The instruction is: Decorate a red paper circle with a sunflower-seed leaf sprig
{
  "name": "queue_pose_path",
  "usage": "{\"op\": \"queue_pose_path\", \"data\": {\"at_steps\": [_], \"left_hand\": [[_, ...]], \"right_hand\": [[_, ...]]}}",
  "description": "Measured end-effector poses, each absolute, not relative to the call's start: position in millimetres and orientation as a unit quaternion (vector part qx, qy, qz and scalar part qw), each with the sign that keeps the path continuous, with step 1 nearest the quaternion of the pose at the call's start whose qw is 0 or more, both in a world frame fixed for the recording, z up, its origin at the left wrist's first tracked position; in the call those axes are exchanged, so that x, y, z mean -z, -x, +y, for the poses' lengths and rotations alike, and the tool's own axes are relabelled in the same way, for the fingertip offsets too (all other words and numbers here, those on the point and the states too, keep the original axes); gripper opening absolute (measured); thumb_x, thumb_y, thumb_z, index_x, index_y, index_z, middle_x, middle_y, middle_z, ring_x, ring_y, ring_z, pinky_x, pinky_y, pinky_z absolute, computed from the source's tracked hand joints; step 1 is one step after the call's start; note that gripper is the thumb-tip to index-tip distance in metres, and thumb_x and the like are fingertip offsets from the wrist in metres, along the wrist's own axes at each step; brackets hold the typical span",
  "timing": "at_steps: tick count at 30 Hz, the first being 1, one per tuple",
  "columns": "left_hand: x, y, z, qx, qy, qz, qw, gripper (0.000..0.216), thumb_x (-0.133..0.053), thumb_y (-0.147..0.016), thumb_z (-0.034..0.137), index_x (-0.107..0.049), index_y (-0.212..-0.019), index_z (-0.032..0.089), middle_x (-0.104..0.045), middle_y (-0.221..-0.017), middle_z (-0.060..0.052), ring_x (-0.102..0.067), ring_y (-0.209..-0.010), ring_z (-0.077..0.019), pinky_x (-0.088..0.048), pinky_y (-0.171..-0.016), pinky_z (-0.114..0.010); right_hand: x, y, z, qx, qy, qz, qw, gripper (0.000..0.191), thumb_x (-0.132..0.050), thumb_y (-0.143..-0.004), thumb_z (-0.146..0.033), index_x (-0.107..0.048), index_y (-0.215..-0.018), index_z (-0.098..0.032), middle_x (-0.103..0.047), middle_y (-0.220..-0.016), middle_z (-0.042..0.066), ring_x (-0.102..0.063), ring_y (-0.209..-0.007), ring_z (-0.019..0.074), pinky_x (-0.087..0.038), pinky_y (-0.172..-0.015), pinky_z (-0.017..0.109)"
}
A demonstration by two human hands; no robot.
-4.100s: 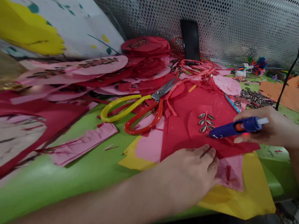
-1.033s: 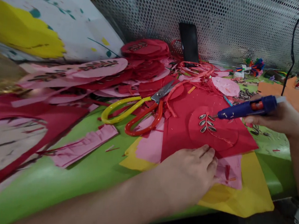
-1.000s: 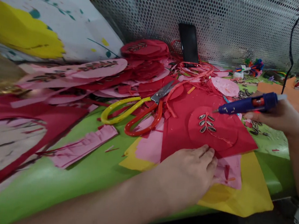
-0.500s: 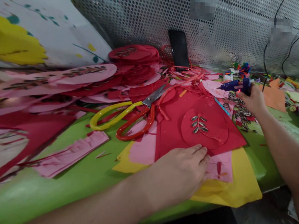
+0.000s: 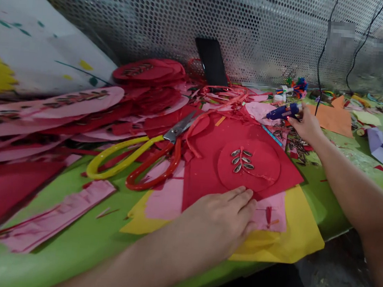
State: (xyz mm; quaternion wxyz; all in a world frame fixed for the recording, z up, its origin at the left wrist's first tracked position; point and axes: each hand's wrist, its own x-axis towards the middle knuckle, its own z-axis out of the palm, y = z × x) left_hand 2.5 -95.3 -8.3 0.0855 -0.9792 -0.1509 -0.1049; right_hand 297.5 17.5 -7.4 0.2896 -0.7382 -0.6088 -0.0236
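Observation:
My left hand (image 5: 220,221) lies flat, fingers stretched out, on the near edge of a red paper sheet (image 5: 205,171), holding it down. On that sheet lies a red paper disc (image 5: 258,173) with several striped seeds (image 5: 241,160) stuck on in a sprig pattern. My right hand (image 5: 304,126) reaches far to the back right, closed round a blue glue gun (image 5: 282,111) whose nozzle points left, over a heap of loose seeds (image 5: 293,142).
Big scissors (image 5: 144,157) with yellow and red handles lie left of the red sheet. Pink and red discs (image 5: 144,71) pile at the back left. A dark phone (image 5: 211,61) leans on the perforated metal wall. Yellow paper (image 5: 299,240) overhangs the green table's front edge.
My right hand has carried the glue gun away from the seed sprig to the far right, over the seed heap. My view has shifted right. The left hand has stayed put.

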Motion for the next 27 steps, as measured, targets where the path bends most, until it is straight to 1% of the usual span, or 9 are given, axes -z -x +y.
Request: {"op": "queue_pose_path", "data": {"at_steps": [3, 5, 7, 10, 13, 16, 20, 23, 27], "left_hand": [[8.4, -1.9, -94.5, 0.095, 0.981, -0.147, 0.082, 0.035, -0.035, -0.089, 0.019, -0.068, -0.097, 0.012, -0.067, -0.109, -0.012, -0.064, -0.098, -0.0224, -0.054, -0.080, -0.034], [8.0, -1.7, -94.2, 0.081, 0.982, -0.150, 0.078, 0.034, -0.036, -0.089, 0.021, -0.067, -0.098, 0.013, -0.066, -0.111, -0.012, -0.063, -0.100, -0.0222, -0.053, -0.082, -0.034], [7.3, -1.6, -94.0, 0.075, 0.983, -0.151, 0.073, 0.034, -0.035, -0.089, 0.021, -0.067, -0.099, 0.013, -0.066, -0.111, -0.011, -0.063, -0.101, -0.0219, -0.053, -0.084, -0.034], [6.6, -0.9, -93.6, 0.085, 0.983, -0.152, 0.056, 0.037, -0.032, -0.091, 0.021, -0.066, -0.100, 0.013, -0.066, -0.111, -0.012, -0.062, -0.103, -0.0215, -0.051, -0.086, -0.033], [7.0, 0.2, -92.9, 0.110, 0.982, -0.147, 0.047, 0.040, -0.028, -0.092, 0.021, -0.066, -0.100, 0.012, -0.066, -0.110, -0.013, -0.063, -0.101, -0.0220, -0.051, -0.087, -0.035], [7.2, 0.5, -91.8, 0.124, 0.981, -0.138, 0.060, 0.041, -0.026, -0.092, 0.020, -0.067, -0.100, 0.012, -0.067, -0.108, -0.012, -0.064, -0.098, -0.0214, -0.051, -0.085, -0.033], [5.6, -0.6, -91.1, 0.126, 0.980, -0.140, 0.063, 0.040, -0.029, -0.092, 0.021, -0.067, -0.098, 0.014, -0.068, -0.107, -0.010, -0.064, -0.097, -0.0191, -0.051, -0.085, -0.030], [3.6, -0.4, -90.9, 0.130, 0.981, -0.130, 0.068, 0.039, -0.030, -0.092, 0.019, -0.068, -0.096, 0.015, -0.069, -0.104, -0.008, -0.064, -0.096, -0.0178, -0.050, -0.086, -0.028], [1.6, 0.5, -90.0, 0.146, 0.979, -0.117, 0.077, 0.041, -0.028, -0.092, 0.017, -0.069, -0.094, 0.015, -0.071, -0.100, -0.006, -0.065, -0.093, -0.0162, -0.049, -0.085, -0.027]], "right_hand": [[-6.5, -299.0, 8.1, 0.073, 0.739, -0.599, 0.298, 0.062, -0.059, -0.075, -0.025, -0.035, -0.132, -0.018, -0.059, -0.117, 0.014, -0.054, -0.108, 0.0282, -0.041, -0.089, 0.045], [-19.6, -297.4, -2.3, 0.116, 0.725, -0.606, 0.306, 0.054, -0.058, -0.075, -0.025, -0.042, -0.127, -0.018, -0.061, -0.114, 0.011, -0.054, -0.107, 0.0273, -0.041, -0.088, 0.044], [-31.9, -293.0, -14.1, 0.125, 0.706, -0.636, 0.286, 0.038, -0.055, -0.077, -0.024, -0.054, -0.114, -0.019, -0.065, -0.103, 0.009, -0.058, -0.096, 0.0243, -0.044, -0.082, 0.039], [-40.7, -284.3, -27.2, 0.044, 0.676, -0.719, 0.157, 0.018, -0.053, -0.077, -0.023, -0.064, -0.091, -0.019, -0.067, -0.086, 0.005, -0.061, -0.080, 0.0196, -0.044, -0.071, 0.032], [-36.3, -279.1, -28.8, -0.007, 0.630, -0.776, 0.023, 0.015, -0.054, -0.076, -0.020, -0.066, -0.084, -0.019, -0.068, -0.084, 0.005, -0.060, -0.078, 0.0187, -0.041, -0.067, 0.030], [-29.3, -278.0, -23.5, -0.015, 0.607, -0.792, -0.055, 0.014, -0.056, -0.072, -0.016, -0.066, -0.080, -0.020, -0.068, -0.080, 0.005, -0.060, -0.074, 0.0177, -0.040, -0.062, 0.028], [-27.8, -277.5, -20.2, -0.029, 0.616, -0.784, -0.070, 0.013, -0.055, -0.070, -0.012, -0.064, -0.074, -0.020, -0.066, -0.073, 0.003, -0.058, -0.068, 0.0156, -0.039, -0.059, 0.026], [-28.7, -277.3, -21.2, -0.059, 0.629, -0.773, -0.058, 0.016, -0.055, -0.068, -0.010, -0.062, -0.078, -0.020, -0.066, -0.076, 0.004, -0.059, -0.071, 0.0154, -0.040, -0.060, 0.025], [-28.8, -278.6, -21.8, -0.067, 0.634, -0.768, -0.057, 0.014, -0.057, -0.068, -0.012, -0.058, -0.081, -0.018, -0.064, -0.080, 0.004, -0.057, -0.072, 0.0146, -0.038, -0.058, 0.024]]}}
